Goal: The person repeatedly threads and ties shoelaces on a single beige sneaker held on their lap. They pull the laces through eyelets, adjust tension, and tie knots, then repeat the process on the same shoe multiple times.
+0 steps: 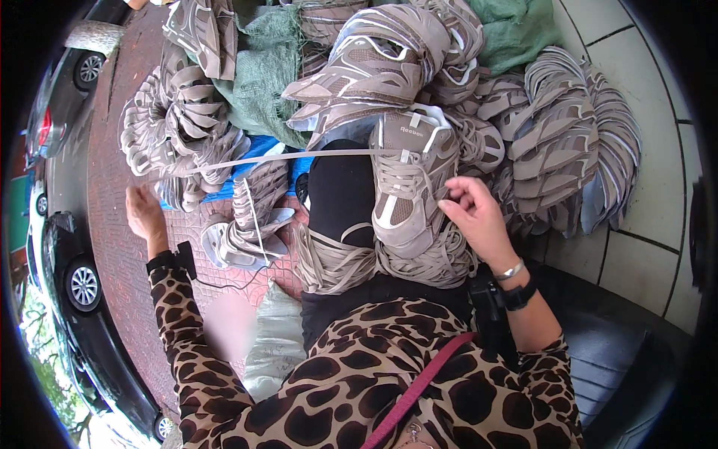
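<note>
Head cam: 1 shoe upper (413, 161) is seen on lap (340, 194) w/ 1 taut lace (288, 156), 2 lace bundles (334, 260) adj.; lace end pinched by outstretched L hand (146, 215), R hand (479, 221) curled beside upper, grip unclear.

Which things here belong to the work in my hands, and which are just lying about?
Likely part of the work:
shoe upper, beside your right hand
stretched lace, running from it to your left hand
lace bundles below it and alongside
stacked uppers, probably

Apparently just lying about:
green sack among the uppers
pale sack, lower left
black car, far left
</note>
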`<state>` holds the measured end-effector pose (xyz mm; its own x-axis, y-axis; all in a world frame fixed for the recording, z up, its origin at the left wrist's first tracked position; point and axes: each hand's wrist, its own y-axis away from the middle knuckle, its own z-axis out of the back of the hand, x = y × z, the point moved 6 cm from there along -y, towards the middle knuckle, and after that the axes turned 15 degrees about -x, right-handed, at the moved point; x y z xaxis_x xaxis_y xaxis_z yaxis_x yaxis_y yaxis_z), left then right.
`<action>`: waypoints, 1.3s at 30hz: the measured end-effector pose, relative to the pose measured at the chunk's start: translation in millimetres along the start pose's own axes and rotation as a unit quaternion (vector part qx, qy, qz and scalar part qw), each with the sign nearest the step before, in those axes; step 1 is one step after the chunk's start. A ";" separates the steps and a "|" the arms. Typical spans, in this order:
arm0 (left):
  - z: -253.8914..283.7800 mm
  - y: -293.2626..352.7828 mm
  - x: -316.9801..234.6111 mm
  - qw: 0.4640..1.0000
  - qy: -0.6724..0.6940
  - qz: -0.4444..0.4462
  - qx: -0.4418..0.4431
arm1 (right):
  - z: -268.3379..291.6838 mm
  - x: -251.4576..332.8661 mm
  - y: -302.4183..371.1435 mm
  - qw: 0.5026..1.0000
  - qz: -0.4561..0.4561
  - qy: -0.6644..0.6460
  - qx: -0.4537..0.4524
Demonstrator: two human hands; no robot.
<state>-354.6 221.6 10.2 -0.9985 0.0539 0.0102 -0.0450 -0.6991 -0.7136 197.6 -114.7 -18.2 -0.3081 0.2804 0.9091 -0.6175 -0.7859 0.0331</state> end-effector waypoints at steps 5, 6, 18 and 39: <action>-1.4 8.2 49.4 0.998 -0.048 0.045 0.016 | -21.6 21.4 -1.5 0.971 0.214 0.087 -0.063; -2.0 8.2 53.0 0.998 -0.048 0.045 0.015 | -20.5 14.2 3.1 0.993 0.115 -0.006 -0.025; -49.6 22.1 64.1 0.711 0.453 0.537 -0.014 | 84.0 32.5 29.1 0.935 -0.040 0.294 0.193; 85.7 100.8 -396.1 0.828 0.397 -0.324 0.228 | -26.9 58.0 -88.3 0.904 0.289 0.223 0.222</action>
<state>33.7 68.7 -5.7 -0.4325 0.8483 -0.3054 -0.7517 -0.5263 -0.3974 214.7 -14.2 20.4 -0.8088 -0.1319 0.5731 0.0610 -0.9881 -0.1413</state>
